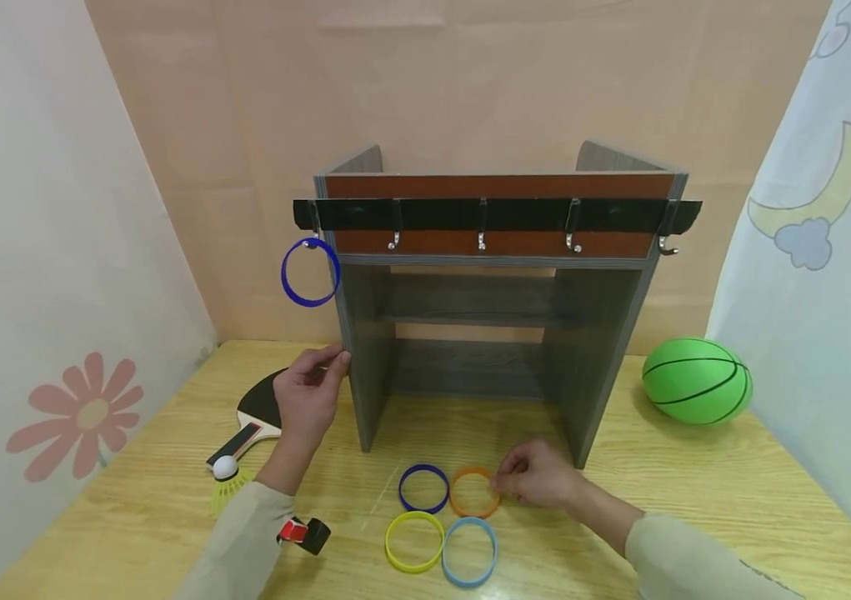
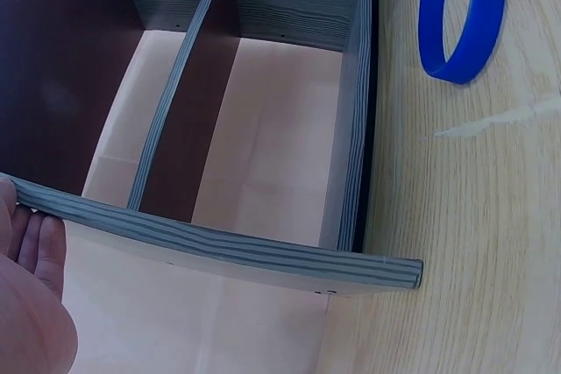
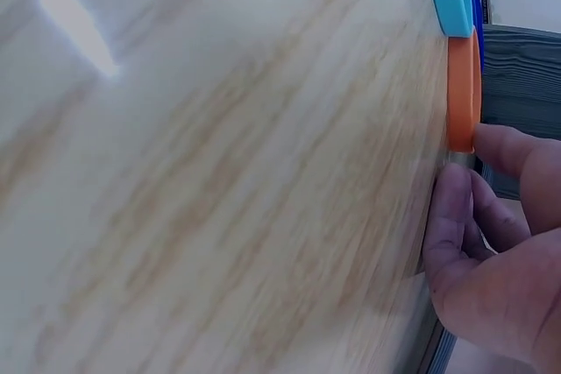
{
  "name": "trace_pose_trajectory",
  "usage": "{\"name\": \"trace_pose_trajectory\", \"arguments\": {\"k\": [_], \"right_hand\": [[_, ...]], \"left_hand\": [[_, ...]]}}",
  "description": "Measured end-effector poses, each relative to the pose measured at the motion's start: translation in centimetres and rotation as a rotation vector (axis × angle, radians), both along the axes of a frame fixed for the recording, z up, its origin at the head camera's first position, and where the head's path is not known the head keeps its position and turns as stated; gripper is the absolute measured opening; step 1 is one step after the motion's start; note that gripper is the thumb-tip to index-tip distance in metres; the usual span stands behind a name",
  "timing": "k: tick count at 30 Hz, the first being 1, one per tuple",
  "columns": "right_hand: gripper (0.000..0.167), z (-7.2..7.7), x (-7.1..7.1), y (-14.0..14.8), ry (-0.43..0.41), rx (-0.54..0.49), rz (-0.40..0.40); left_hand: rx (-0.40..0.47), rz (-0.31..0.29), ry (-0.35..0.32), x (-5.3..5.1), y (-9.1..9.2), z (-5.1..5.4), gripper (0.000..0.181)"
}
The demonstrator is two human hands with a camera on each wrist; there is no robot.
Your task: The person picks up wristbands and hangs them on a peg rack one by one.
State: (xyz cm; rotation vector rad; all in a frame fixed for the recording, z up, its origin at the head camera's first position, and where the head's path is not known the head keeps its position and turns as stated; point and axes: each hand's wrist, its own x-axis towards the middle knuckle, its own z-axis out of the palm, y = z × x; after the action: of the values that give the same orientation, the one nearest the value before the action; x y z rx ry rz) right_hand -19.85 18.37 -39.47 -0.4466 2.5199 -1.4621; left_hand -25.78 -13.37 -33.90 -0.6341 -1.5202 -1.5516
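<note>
My left hand (image 1: 308, 392) holds the front edge of the left side panel of a grey wooden shelf unit (image 1: 608, 333); in the left wrist view its fingertips (image 2: 48, 247) lie along the panel's outer face. At the right edge of an orange wristband (image 1: 458, 500) lying flat on the table, my right hand (image 1: 541, 477) has thumb and fingers pinched close, the thumb touching the band (image 3: 459, 94). Around it lie dark blue (image 1: 401, 492), yellow (image 1: 387, 546) and light blue (image 1: 494, 554) wristbands. Another blue wristband (image 1: 286, 287) hangs from the leftmost hook.
A black strip (image 1: 440, 215) with several metal hooks (image 1: 481, 242) crosses the shelf's front. Left of it lie a table tennis bat (image 1: 248, 425) and a yellow shuttlecock (image 1: 226, 468). A green ball (image 1: 698, 381) sits at the right. Patterned curtains flank the wooden table (image 1: 568, 558).
</note>
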Motion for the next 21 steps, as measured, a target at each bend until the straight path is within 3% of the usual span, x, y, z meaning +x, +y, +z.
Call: {"name": "trace_pose_trajectory", "arguments": {"k": [7,10,21], "right_hand": [[0.010,-0.1,0.1,-0.2,0.000,0.012,-0.017],[0.007,-0.2,0.1,-0.3,-0.004,0.000,-0.030],[0.008,-0.1,0.4,-0.3,-0.099,-0.092,-0.121]], "left_hand": [[-0.008,-0.003,0.000,1.8,0.6,1.8,0.009],[-0.016,0.003,-0.011,2.0,0.7,1.9,0.009],[-0.004,-0.008,0.000,0.0,0.0,-0.1,0.009]]}}
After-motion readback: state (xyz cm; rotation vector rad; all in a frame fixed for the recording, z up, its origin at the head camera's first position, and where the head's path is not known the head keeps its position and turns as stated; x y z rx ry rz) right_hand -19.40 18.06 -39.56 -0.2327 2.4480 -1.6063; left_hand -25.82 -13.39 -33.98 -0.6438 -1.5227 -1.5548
